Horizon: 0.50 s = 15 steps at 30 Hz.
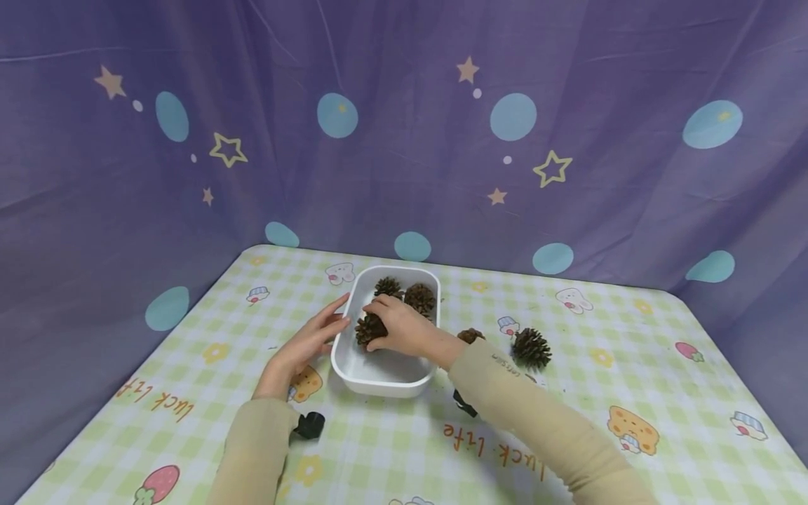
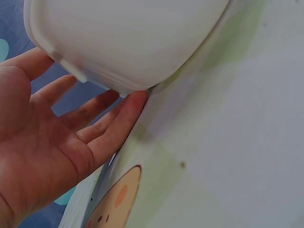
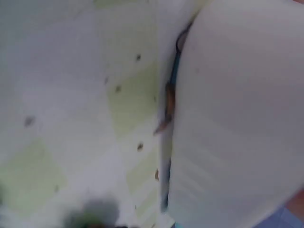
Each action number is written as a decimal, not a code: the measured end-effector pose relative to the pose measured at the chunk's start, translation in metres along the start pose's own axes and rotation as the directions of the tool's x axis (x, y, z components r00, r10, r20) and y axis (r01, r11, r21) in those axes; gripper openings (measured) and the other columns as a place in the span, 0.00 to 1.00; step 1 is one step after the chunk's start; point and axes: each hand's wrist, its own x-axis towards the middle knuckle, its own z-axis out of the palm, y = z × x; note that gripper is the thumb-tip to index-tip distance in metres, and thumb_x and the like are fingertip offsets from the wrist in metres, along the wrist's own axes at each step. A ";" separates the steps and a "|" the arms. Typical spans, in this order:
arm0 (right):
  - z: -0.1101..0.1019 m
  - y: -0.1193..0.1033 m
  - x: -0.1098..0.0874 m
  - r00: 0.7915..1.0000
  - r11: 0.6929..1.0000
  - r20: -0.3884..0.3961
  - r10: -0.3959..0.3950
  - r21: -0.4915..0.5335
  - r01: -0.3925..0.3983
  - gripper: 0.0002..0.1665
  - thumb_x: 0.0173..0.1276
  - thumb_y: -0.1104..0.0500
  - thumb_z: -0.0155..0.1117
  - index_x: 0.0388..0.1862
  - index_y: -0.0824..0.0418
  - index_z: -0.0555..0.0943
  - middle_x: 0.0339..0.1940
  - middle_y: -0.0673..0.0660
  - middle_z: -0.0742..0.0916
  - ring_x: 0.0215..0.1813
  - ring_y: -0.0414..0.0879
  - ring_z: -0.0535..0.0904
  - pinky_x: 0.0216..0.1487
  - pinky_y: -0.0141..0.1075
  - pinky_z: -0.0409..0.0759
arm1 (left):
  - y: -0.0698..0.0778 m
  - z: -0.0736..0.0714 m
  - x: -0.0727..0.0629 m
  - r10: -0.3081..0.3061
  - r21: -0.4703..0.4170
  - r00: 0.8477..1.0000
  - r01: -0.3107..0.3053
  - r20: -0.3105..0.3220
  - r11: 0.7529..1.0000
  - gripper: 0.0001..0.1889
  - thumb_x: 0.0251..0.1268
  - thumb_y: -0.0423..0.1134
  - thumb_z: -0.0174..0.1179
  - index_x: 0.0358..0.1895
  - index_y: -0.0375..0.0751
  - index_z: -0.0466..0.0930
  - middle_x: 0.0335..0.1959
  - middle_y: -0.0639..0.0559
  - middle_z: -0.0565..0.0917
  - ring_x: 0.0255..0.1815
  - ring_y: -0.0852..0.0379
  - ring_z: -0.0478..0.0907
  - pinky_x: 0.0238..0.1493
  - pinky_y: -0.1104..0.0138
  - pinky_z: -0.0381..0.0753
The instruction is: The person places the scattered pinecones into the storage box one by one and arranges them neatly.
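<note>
A white plastic container (image 1: 385, 388) stands on the table, with several pine cones inside. Inside it, my right hand (image 1: 404, 328) grips a brown pine cone (image 1: 367, 331), thumb on the near side and fingers over the top. Two more pine cones, one small (image 1: 388, 286) and one rounder (image 1: 419, 299), lie at the container's far end. My left hand (image 1: 312, 341) is at the container's left side; the left wrist view shows its spread fingers (image 2: 99, 128) touching the wall and rim. In the right wrist view the container's wall (image 3: 232, 114) hides the right hand's fingers.
To the right of the container lie a dark pine cone (image 1: 532, 349) and another pine cone (image 1: 470, 335) partly behind the right forearm. Small brown crumbs dot the checkered tablecloth (image 1: 214, 393). A purple curtain (image 1: 404, 175) hangs behind the table.
</note>
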 end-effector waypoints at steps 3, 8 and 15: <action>-0.009 0.004 -0.006 1.000 1.000 0.002 0.013 0.023 -0.013 0.40 0.54 0.43 0.67 0.63 0.57 0.68 0.59 0.55 0.74 0.58 0.46 0.71 0.60 0.37 0.71 | 0.000 0.000 0.001 0.000 -0.005 1.000 0.000 -0.005 1.000 0.32 0.68 0.51 0.47 0.72 0.64 0.44 0.68 0.39 0.58 0.63 0.37 0.63 0.52 0.53 0.76; -0.023 0.020 -0.019 0.999 0.999 -0.036 -0.008 0.038 0.010 0.37 0.55 0.46 0.67 0.62 0.57 0.69 0.52 0.54 0.77 0.52 0.45 0.74 0.53 0.37 0.75 | 0.001 0.001 0.001 -0.002 -0.007 1.000 0.002 -0.023 1.000 0.31 0.69 0.48 0.47 0.72 0.62 0.45 0.67 0.38 0.59 0.63 0.38 0.63 0.53 0.53 0.75; -0.032 0.046 -0.040 0.997 0.998 -0.076 0.016 0.061 -0.011 0.36 0.55 0.46 0.67 0.61 0.59 0.70 0.53 0.55 0.77 0.52 0.46 0.75 0.53 0.38 0.76 | 0.001 0.001 0.001 -0.004 -0.001 1.000 0.004 -0.029 1.000 0.32 0.68 0.49 0.48 0.72 0.62 0.44 0.67 0.39 0.60 0.63 0.38 0.63 0.52 0.53 0.76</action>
